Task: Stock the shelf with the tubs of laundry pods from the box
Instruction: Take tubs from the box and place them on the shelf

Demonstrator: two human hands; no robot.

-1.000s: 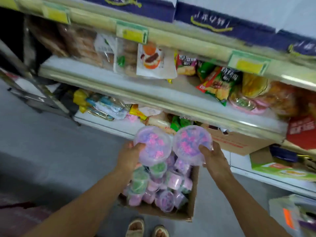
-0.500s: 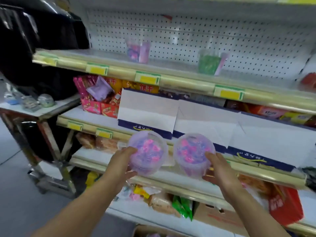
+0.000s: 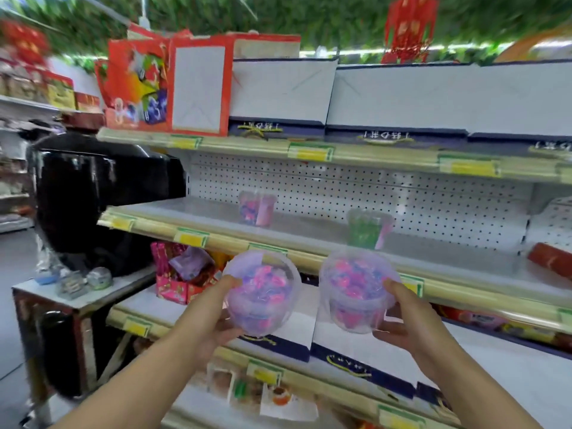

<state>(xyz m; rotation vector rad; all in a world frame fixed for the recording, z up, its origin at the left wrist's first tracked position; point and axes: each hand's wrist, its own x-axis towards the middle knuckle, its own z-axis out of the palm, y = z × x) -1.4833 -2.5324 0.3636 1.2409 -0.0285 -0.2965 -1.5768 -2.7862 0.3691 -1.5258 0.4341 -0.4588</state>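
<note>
Two clear round plastic tubs of pink-purple laundry pods are held side by side before the perforated-back metal shelf [image 3: 309, 230]. Left hand [image 3: 207, 317] grips the left tub [image 3: 261, 294]; right hand [image 3: 408, 317] grips the right tub [image 3: 357, 292]. Two similar tubs [image 3: 257, 209] stand on the shelf.

Your left hand [image 3: 210, 317] holds a clear round plastic tub of pink and purple pods [image 3: 261, 294]; your right hand [image 3: 408, 320] holds a second clear tub of pink and purple pods [image 3: 359, 292] just to its right, the two apart. Both are before the cream metal shelf with pegboard back [image 3: 309, 230]. On that shelf stand a purple-filled clear tub [image 3: 257, 208] at the left and a green-filled clear tub [image 3: 368, 229] at the right, well apart. White and navy flat boxes [image 3: 396, 97] stand on the shelf above. A black rounded bulky object [image 3: 93, 193] is left of the shelf, over a small white-topped table [image 3: 83, 292].
</note>
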